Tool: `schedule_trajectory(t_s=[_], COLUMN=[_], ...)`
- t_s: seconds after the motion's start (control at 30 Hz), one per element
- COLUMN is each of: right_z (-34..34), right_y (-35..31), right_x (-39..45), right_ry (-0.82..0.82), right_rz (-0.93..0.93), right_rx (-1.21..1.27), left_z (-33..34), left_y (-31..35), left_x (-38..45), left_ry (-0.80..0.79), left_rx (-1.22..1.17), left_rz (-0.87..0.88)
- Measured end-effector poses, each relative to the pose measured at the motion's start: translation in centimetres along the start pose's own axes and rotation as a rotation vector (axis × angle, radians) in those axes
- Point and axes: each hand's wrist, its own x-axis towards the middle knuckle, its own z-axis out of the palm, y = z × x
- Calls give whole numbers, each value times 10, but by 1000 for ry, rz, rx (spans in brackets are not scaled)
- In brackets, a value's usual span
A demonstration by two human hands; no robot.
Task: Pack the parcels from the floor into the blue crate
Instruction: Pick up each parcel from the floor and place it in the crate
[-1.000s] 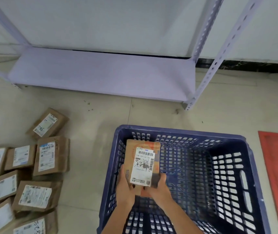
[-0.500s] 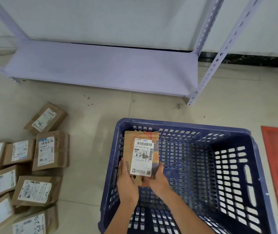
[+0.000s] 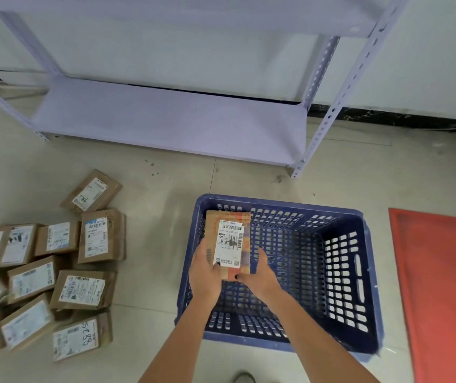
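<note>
A brown cardboard parcel (image 3: 228, 239) with a white barcode label stands inside the blue crate (image 3: 370, 261), against its far left corner. My left hand (image 3: 204, 275) grips its lower left edge and my right hand (image 3: 260, 275) grips its lower right edge. Apart from this parcel, the crate's slotted floor shows bare. Several more labelled brown parcels (image 3: 83, 288) lie in a loose heap on the floor to the left of the crate.
A pale metal shelf rack (image 3: 166, 120) stands on the tiled floor behind the crate, its right post (image 3: 315, 134) close to the crate's far side. A red mat (image 3: 442, 286) lies to the right. A shoe tip (image 3: 244, 378) shows at the bottom edge.
The parcel in both hands has sunk a little deeper toward the crate's far left corner. The view has pulled back and shifted, showing more of the floor and crate.
</note>
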Motion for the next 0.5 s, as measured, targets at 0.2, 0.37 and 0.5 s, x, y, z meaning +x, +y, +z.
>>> schedule_trajectory(t_s=[0.2, 0.37, 0.5], right_z=[-12, -13, 1], right_y=[-39, -65, -86], right_x=[-75, -123, -142], right_ry=[0, -13, -35], right_rz=[-140, -168, -150], right_rx=[-51, -43, -33], left_z=[-49, -97, -132], left_y=[41, 66, 64], left_x=[-39, -66, -72], left_ry=[-27, -6, -4], left_rx=[-57, -96, -62], left_rz=[-58, -54, -110])
